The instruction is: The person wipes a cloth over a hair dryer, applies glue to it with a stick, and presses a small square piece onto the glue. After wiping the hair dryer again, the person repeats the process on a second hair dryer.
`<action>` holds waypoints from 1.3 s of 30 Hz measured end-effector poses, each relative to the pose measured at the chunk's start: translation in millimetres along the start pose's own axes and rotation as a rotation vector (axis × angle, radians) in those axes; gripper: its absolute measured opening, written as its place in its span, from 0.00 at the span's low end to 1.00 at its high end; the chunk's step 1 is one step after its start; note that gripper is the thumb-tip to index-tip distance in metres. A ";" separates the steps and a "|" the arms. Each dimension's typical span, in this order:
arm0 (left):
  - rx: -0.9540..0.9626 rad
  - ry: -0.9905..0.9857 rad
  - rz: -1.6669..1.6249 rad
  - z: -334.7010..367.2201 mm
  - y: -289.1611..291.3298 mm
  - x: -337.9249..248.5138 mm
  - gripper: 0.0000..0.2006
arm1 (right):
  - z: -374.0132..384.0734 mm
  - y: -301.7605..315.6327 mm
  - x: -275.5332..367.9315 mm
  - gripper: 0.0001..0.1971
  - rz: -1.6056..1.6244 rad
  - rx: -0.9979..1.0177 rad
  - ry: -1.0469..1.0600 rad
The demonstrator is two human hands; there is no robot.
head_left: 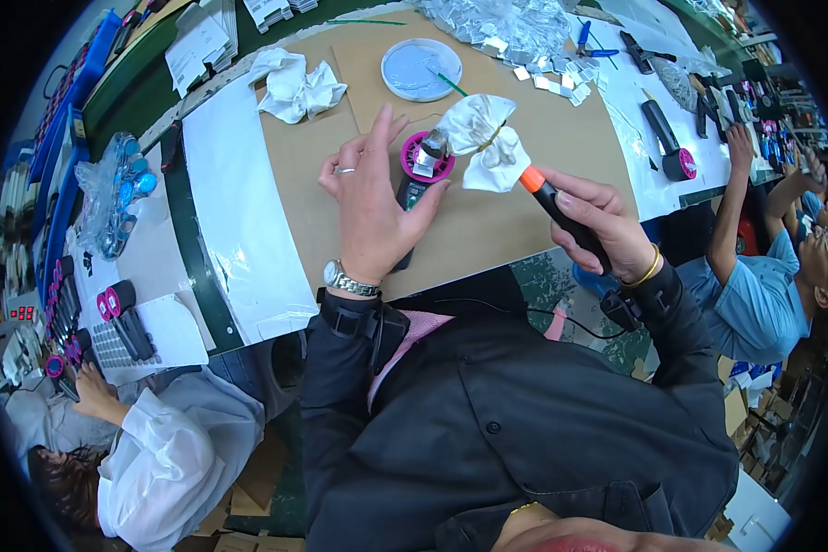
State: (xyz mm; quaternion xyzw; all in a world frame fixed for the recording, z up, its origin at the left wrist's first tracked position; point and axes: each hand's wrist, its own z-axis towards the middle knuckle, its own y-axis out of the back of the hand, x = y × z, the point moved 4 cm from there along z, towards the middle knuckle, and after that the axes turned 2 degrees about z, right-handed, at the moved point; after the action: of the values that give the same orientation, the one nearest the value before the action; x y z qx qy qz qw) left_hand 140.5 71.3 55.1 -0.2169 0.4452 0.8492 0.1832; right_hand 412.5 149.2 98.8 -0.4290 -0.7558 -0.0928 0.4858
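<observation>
Holding the tool (545,196) well back on its black handle suits this step, which appears to be working its tip against the round head of the pink-rimmed device (412,191). The device lies on the brown cardboard (515,230), upper centre of the frame, with its dark handle pointing toward the lower edge.

Right hand (607,221): fingers and thumb close around the tool handle, behind the orange collar. Left hand (374,198): partly open, fingers spread toward the top of the frame, thumb lying across the device's handle; how firmly it presses cannot be told.

Recommended practice: steady the device before applying force, since a round head could roll or turn. Keep the left fingertips outside the pink rim and clear of the tip. Use light, controlled pressure, as a slip could mark the rim. Ensure the white cloth (488,152), tied around the tool's shaft, does not drag on the head or block the view of the tip; the exact contact point is too small to judge. Avoid knocking the clear dish (423,97) just above, where a green stick (453,86) rests.
</observation>
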 end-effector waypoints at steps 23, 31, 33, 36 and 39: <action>-0.170 0.159 0.081 45.9 79.5 73.1 0.06 | -5.6 -3.3 -16.9 0.26 -0.017 -0.048 0.110; -0.155 0.028 0.383 61.7 53.0 84.0 0.10 | -5.6 -4.9 -18.3 0.26 -0.037 -0.042 0.099; -0.145 0.025 0.269 60.5 52.5 80.8 0.10 | -5.9 -3.9 -19.5 0.26 -0.059 -0.034 0.111; -0.126 0.028 0.046 51.8 52.9 72.1 0.10 | -3.5 -3.4 -17.6 0.26 -0.061 -0.027 0.110; -0.079 0.105 -0.091 40.0 47.1 55.3 0.10 | -2.8 -3.8 -17.5 0.27 -0.052 -0.021 0.109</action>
State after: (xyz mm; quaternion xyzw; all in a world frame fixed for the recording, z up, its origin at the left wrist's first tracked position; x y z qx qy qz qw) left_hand 62.2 86.0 77.9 -0.2884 0.4101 0.8443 0.1891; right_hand 414.3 135.5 87.1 -0.4085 -0.7381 -0.1366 0.5193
